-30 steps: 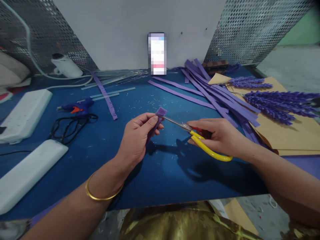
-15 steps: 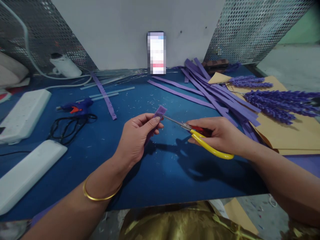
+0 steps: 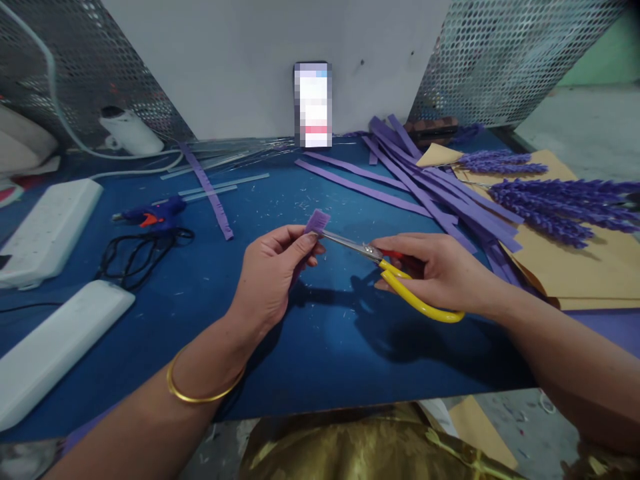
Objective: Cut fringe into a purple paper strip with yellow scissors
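My left hand (image 3: 280,267) pinches a purple crepe paper strip (image 3: 318,221) between thumb and fingers; its short free end sticks up past the thumb. Fine lines run across that end. In my right hand (image 3: 435,270) is a pair of scissors (image 3: 420,303) with yellow and red handles. The blade tips reach the edge of the strip beside my left thumb, and the blades look almost closed. The lower part of the strip is hidden behind my left hand.
Purple strips (image 3: 435,187) and purple flower sprigs (image 3: 545,200) on brown paper (image 3: 590,273) lie at the right. Left are a blue glue gun (image 3: 160,213), its cord, white power strips (image 3: 60,353) and clear sticks (image 3: 225,183). A phone (image 3: 313,107) leans at the back.
The scissors have tilted slightly and their blades have come closer together at the strip. The left hand and strip have shifted slightly left.
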Tool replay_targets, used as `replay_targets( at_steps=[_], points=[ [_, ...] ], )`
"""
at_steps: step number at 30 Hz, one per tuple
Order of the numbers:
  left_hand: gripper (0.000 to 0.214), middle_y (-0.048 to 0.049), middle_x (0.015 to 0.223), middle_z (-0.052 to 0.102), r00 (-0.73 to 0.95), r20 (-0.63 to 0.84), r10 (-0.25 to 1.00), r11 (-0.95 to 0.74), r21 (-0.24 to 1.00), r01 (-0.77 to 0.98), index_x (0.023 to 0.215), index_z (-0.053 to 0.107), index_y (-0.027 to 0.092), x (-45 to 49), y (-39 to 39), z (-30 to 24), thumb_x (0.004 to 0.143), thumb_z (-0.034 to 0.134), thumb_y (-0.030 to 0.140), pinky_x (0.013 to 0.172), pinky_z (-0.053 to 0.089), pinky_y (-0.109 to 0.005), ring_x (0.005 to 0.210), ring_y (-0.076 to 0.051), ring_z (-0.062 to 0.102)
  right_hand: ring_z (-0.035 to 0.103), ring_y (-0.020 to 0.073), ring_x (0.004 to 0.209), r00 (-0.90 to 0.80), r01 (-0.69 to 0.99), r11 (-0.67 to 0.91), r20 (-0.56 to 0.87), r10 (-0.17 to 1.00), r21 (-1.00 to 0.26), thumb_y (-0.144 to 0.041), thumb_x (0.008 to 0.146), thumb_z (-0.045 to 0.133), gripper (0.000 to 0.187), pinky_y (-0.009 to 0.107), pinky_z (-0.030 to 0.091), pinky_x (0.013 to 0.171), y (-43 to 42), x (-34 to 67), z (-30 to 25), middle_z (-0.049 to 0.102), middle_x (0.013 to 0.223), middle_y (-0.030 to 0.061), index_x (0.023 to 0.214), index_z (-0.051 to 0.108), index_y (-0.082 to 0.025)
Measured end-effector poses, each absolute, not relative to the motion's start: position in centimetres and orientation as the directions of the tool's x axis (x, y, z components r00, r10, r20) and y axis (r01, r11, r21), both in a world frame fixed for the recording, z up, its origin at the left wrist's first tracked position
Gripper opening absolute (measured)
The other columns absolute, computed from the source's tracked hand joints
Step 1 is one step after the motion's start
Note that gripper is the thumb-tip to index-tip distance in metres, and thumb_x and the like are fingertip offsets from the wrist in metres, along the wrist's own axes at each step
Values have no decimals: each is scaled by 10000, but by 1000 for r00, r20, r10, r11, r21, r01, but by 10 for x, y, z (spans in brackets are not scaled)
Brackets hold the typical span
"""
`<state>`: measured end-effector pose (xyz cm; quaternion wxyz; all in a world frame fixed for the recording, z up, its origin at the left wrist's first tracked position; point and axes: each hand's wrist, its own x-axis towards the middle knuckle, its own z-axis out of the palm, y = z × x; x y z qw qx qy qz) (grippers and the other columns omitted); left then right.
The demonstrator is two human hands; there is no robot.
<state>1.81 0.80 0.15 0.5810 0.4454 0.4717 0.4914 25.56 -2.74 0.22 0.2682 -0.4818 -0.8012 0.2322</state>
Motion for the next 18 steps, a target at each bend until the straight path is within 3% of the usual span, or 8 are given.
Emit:
replay_targets(
  at_steps=[18],
  points=[
    [157, -10, 665, 691, 80, -114, 990, 125, 980, -153, 757, 752, 166, 20, 6, 2, 701, 833, 288, 594, 465, -223, 573, -96, 561, 585, 160, 659, -429, 633, 435, 178, 886, -641, -470, 884, 676, 413, 251, 430, 581, -29, 257, 3, 713, 879, 79, 1152, 708, -158]
  ],
)
